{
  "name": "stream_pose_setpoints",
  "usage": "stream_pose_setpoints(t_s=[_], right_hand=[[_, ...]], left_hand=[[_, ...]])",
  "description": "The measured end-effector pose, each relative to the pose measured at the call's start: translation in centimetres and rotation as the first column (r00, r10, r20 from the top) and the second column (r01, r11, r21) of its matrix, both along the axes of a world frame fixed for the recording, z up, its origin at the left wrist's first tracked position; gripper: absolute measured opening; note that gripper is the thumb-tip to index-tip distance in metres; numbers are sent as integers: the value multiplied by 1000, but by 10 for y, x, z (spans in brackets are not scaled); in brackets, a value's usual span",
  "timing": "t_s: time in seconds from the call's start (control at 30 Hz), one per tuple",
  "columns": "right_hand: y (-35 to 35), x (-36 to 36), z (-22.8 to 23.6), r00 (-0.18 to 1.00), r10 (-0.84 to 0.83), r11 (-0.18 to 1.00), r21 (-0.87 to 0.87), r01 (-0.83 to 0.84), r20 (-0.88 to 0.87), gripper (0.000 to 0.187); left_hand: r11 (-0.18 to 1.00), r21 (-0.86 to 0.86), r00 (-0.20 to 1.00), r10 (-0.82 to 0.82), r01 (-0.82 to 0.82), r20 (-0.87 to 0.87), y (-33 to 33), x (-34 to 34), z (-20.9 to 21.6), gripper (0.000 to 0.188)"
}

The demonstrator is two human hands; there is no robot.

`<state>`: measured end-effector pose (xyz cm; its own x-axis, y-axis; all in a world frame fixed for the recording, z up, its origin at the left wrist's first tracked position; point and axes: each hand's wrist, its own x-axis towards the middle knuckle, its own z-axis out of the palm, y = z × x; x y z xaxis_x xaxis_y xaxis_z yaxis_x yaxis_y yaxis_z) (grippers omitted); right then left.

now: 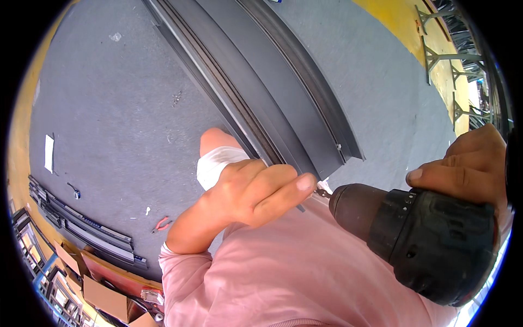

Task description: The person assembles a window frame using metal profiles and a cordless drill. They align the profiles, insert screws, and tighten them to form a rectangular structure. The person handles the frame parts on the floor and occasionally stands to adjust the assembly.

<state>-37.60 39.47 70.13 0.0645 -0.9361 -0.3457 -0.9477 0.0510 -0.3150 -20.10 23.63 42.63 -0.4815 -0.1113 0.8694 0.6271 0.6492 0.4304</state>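
Note:
My left hand (256,191) is closed around the near end of a long dark grey metal profile (267,82) that runs away toward the top of the view. Its thumb presses right beside the tip of the bit. My right hand (463,169) grips a dark cordless drill (419,240), held level and pointing left. The drill's bit (322,192) touches the profile's end next to my left thumb. My pink sleeve and knee lie under the hands.
Grey floor (120,109) spreads to the left, bordered by yellow paint. More dark profiles (81,226) lie at the lower left, with red pliers (161,223) and cardboard boxes (103,294) nearby. Metal stands (447,60) line the upper right.

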Motion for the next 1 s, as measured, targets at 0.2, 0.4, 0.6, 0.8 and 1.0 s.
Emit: stream_pose_setpoints(t_s=[0.2,0.4,0.6,0.8,1.0], right_hand=[[-15,22,4,994,-94,995,12,95,-52,36],[-21,18,18,999,-47,989,138,45,13,42],[-25,23,24,991,46,990,142,-28,-127,43],[-29,26,18,996,-34,986,160,46,-80,39],[-31,42,21,975,-107,986,106,129,-193,38]], left_hand=[[998,-36,998,57,-59,-37,-2,-1,2,59],[994,-69,996,78,-82,-50,-1,-1,6,59],[991,-37,989,122,-126,-85,2,-3,6,56],[987,-61,987,144,-148,-67,0,0,6,56],[992,-50,991,115,-118,-70,2,-1,5,57]])
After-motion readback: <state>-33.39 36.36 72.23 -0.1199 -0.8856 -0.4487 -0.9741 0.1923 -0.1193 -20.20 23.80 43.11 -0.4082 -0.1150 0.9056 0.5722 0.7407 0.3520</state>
